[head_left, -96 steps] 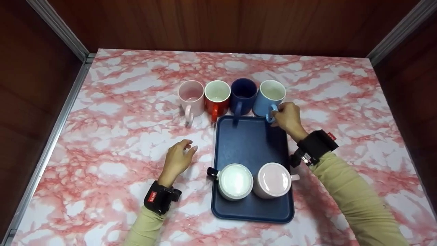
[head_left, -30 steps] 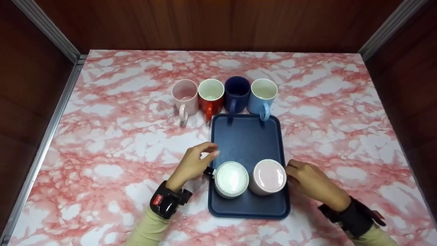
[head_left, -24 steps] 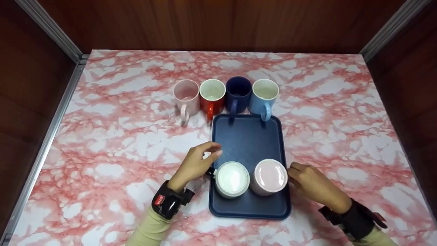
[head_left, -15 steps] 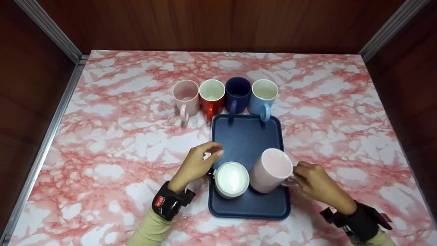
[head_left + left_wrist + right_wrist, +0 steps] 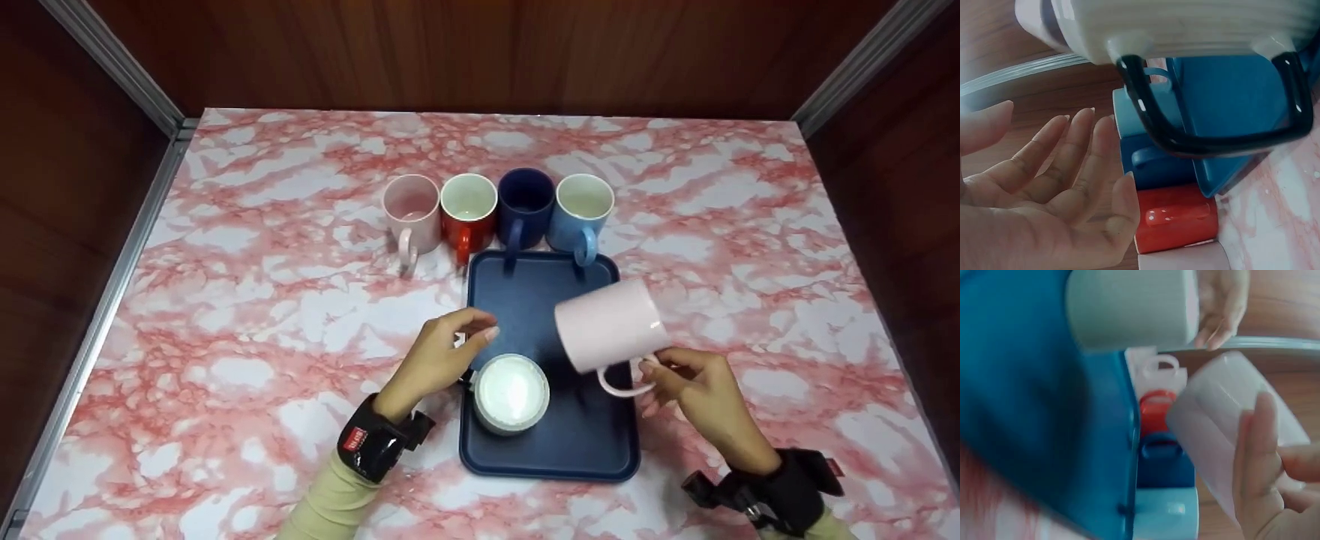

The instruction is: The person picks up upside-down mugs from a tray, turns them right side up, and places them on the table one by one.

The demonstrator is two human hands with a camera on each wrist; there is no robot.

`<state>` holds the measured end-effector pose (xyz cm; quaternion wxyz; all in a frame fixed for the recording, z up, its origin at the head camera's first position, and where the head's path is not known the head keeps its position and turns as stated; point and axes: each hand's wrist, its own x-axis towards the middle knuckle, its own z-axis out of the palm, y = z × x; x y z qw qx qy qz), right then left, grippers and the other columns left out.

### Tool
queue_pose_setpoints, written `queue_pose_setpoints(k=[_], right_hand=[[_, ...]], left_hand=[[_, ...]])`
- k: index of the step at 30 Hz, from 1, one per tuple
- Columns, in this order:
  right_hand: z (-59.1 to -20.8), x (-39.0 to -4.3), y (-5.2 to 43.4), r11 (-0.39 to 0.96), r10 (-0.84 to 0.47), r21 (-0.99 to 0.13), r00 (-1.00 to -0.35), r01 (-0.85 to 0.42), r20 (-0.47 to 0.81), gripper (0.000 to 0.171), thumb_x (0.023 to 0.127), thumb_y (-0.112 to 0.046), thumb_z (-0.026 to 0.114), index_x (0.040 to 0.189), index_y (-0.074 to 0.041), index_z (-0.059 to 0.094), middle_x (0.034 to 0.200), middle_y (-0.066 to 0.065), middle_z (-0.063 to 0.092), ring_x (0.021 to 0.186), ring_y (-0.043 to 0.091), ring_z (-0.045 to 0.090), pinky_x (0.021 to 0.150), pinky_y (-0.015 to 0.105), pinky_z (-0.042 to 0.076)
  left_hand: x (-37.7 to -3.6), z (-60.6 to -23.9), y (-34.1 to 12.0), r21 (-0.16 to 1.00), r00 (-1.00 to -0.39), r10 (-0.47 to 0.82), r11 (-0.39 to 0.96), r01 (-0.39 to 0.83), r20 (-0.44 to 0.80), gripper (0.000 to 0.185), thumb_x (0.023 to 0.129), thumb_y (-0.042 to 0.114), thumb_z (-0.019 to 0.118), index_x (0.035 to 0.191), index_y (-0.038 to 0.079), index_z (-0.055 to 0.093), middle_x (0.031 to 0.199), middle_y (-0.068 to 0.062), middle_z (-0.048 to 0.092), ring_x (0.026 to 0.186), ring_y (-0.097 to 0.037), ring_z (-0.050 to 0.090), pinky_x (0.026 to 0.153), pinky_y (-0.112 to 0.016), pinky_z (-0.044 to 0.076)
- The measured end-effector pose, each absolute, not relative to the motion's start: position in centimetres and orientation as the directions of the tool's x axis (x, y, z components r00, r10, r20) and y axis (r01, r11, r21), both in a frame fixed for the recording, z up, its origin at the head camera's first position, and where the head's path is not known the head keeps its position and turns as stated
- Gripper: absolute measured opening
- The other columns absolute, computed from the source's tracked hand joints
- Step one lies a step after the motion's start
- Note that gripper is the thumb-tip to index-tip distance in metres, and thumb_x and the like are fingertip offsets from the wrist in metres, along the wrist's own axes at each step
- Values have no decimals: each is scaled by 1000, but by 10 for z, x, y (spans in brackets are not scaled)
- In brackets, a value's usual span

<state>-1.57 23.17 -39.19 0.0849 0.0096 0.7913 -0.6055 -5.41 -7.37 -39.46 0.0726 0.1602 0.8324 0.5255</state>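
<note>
**Pale pink mug held tilted above the blue tray**

A pale pink ceramic mug [image 5: 611, 324] is held in the air by its handle, lifted clear of the dark blue rectangular plastic tray [image 5: 525, 307] and tipped on its side over the tray's right half. The handle is pinched by the curled fingers and thumb of the right hand [image 5: 701, 397], which lies just off the tray's right edge. In the right wrist view the mug's pale wall [image 5: 1224, 433] is seen close against the fingers [image 5: 1255, 461].

On the near left part of the tray an upturned white ceramic mug with a black handle [image 5: 511, 393] is stood on its rim, its base facing up. Just beside its handle the left hand [image 5: 435, 360] is held, with the fingers loosely bent and spread and nothing gripped; the thumb and forefinger are poised over the tray's left edge. In the left wrist view the open palm [image 5: 1044, 191] is shown below the black handle [image 5: 1213, 140], apart from it.

Along the tray's far edge four upright mugs are lined up side by side on the pink-and-white marbled table top [image 5: 247, 315]: a pink mug [image 5: 411, 214], a red mug with a white inside [image 5: 468, 216], a dark navy mug [image 5: 525, 208] and a light blue mug [image 5: 582, 211], all with handles turned towards the tray. Dark wooden walls [image 5: 480, 52] enclose the table.
</note>
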Motion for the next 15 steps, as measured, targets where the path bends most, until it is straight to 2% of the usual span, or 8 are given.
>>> queue_pose_setpoints(k=[4, 8, 11, 15], right_hand=[[-390, -16, 222, -2, -48, -986, -984, 170, -169, 21, 86, 0, 59, 92, 20, 57, 71, 22, 61, 50, 27, 61, 48, 39, 52], [-389, -16, 210, -296, -53, -936, -982, 191, -184, 14, 85, 5, 58, 87, 19, 57, 70, 17, 60, 50, 24, 61, 46, 33, 51], [-389, -16, 204, -385, -69, -903, -982, 189, -177, 10, 87, 6, 55, 86, 14, 60, 70, 15, 61, 51, 21, 62, 47, 29, 51], [-389, -17, 197, -446, -79, -877, -984, 181, -163, 13, 89, 6, 51, 84, 8, 63, 70, 12, 62, 53, 19, 62, 49, 26, 50]], left_hand=[[-53, -388, -64, 891, -916, 397, 393, 228, 59, 25, 90, 17, 57, 105, -2, 63, 100, -11, 65, 94, -23, 59, 85, -39, 44], [-51, -377, -51, 864, -881, 469, 417, 281, 60, 26, 90, 20, 58, 104, -1, 64, 100, -11, 65, 92, -22, 60, 84, -34, 45], [-52, -369, -38, 842, -849, 526, 436, 317, 47, 26, 90, 22, 58, 104, 1, 65, 98, -9, 66, 91, -20, 61, 83, -30, 45], [-55, -362, -20, 847, -838, 545, 453, 279, -15, 24, 90, 22, 57, 100, 2, 66, 94, -7, 67, 88, -17, 60, 80, -26, 45]])
